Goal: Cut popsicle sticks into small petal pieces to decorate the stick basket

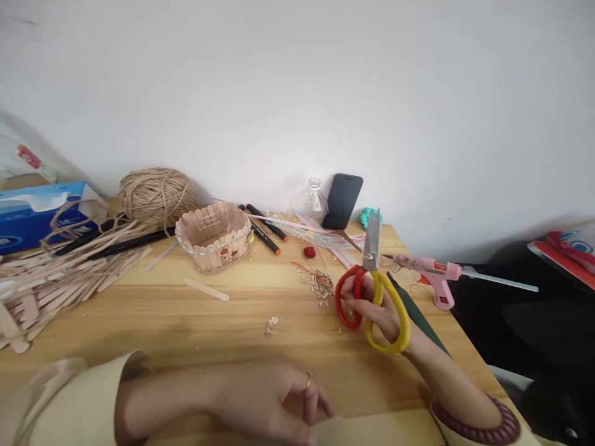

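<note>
My right hand (379, 310) has its fingers through the handles of a pair of scissors (371, 248), one loop red and the other yellow. The blades point up and stand slightly apart. Low in front, my left hand (274, 393) is curled and a bit blurred, thumb and fingertips close together. Whatever lies between them is hard to make out; a tan surface shows just beside them at the bottom edge. Small wooden cut-offs (272, 323) lie beyond the left hand. A craft-stick basket (216, 254) with a glittery band stands farther back, near a loose craft stick (207, 289).
A pink glue gun (437, 275) lies at the table's right edge. Behind are a leaning phone (343, 201), markers (264, 236), a red rose (309, 251) and a twine ball (158, 195). Craft sticks (56, 285) and a blue tissue box (41, 217) occupy the left.
</note>
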Demonstrator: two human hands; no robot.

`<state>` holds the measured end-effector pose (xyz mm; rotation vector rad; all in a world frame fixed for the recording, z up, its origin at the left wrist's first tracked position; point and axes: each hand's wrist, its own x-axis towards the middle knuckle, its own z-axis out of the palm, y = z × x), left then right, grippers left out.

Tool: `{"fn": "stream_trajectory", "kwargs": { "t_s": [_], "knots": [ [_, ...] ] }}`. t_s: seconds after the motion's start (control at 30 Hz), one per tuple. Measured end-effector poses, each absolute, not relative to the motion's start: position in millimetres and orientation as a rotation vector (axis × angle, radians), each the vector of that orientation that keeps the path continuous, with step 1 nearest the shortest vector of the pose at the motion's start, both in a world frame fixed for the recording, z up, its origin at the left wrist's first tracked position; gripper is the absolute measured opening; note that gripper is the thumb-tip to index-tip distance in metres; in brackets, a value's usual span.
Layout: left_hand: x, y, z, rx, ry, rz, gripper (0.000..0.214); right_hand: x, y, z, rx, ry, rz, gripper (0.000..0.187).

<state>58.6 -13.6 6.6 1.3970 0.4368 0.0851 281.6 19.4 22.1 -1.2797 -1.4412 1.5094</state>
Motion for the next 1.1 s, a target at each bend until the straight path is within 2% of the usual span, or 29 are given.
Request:
{"fn": "stream_trajectory", "kwargs": {
  "t_s": [0.1,0.2,0.27,0.47,0.7,0.87,1.0,1.1],
  "knots": [
    [49.1,-17.3,4.7,1.412,0.444,0.039,0.014,284.3,4.8,25.8,-1.250,-1.480,1.649,0.007],
    [42.1,-19.4,0.1,1.381,0.440,0.052,0.014,280.6,-6.8,20.1,-1.223,-1.504,1.921,0.008],
    [41.1,-19.3,-2.8,1.363,0.421,0.058,0.015,274.4,-2.0,11.5,-1.169,-1.581,1.972,0.007],
    [37.7,-19.7,-10.2,1.430,0.402,0.116,0.013,255.0,36.1,4.9,-1.157,-1.607,1.634,0.006],
    [32.4,-21.0,-3.8,1.421,0.408,0.105,0.013,215.8,20.8,4.1,-0.997,-1.429,1.916,0.010],
    [21.4,-10.9,4.8,1.339,0.804,0.104,0.014,212.0,31.3,3.6,-1.165,-1.333,1.746,0.009],
    [7.7,5.5,2.4,1.444,1.046,0.381,0.015,218.0,37.5,8.3,-1.192,-1.285,1.599,0.012],
    [8.0,10.3,4.1,1.517,1.140,0.445,0.018,216.2,35.2,8.2,-1.195,-1.343,1.496,0.019]
  ]
}}
